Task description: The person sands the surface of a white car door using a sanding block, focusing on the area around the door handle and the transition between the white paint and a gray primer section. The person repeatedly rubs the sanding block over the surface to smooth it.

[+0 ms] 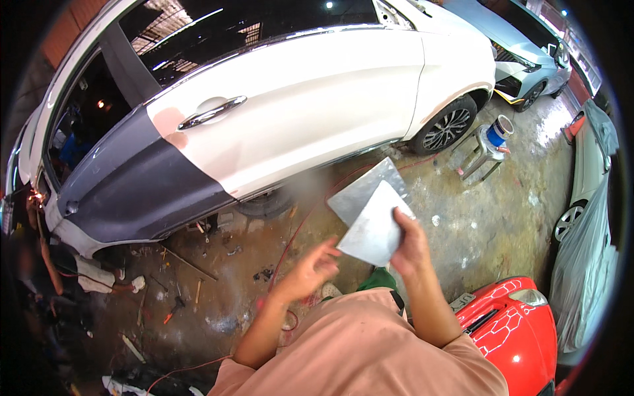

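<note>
My right hand (411, 243) grips the edge of a flat, whitish four-cornered sheet (375, 224), thumb on its face. Behind it, and partly covered by it, is a darker grey flat sheet (370, 188) with a speckled surface. Whether the two are joined, and what they are made of, I cannot tell. My left hand (312, 267) hovers just left of the whitish sheet's lower corner, slightly blurred. Its fingers are apart and it holds nothing. Ahead stands a white car (310, 86) with a dark grey rear section (142, 178) and a chrome door handle (212, 112).
A plastic stool (481, 153) with a blue-banded can (500, 131) stands by the front wheel (449, 125). Close at right is a red car (515, 336); beyond it, a covered car (588, 257). A person's arm (47, 254) is near sparks at left. A red hose (288, 241) and tools lie about.
</note>
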The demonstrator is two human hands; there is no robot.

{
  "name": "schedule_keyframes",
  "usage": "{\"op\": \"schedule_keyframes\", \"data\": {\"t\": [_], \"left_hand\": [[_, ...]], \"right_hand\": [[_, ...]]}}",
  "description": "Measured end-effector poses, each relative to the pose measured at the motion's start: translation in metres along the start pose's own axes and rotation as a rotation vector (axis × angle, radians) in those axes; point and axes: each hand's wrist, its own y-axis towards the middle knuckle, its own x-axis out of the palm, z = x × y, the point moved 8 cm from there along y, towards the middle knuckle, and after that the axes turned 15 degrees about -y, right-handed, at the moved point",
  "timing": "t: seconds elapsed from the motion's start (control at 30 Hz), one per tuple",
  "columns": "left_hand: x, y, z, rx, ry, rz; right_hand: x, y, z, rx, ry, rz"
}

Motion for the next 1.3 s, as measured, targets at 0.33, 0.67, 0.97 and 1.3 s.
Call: {"op": "schedule_keyframes", "data": {"t": [0.33, 0.67, 0.97, 1.3], "left_hand": [[0.024, 0.012, 0.027, 0.144, -0.861, 0.219], [0.047, 0.015, 0.055, 0.484, 0.109, 0.169], [0.044, 0.004, 0.047, 0.387, -0.247, 0.139], [0.031, -0.002, 0.013, 0.278, -0.379, 0.2]], "right_hand": [[0.006, 0.008, -0.033, -0.384, -0.09, 0.064], [0.093, -0.09, -0.001, -1.261, -1.342, -0.442], [0.089, -0.079, -0.002, -1.078, -1.328, -0.235], [0.059, -0.019, -0.008, -0.739, -1.243, -0.015]]}}
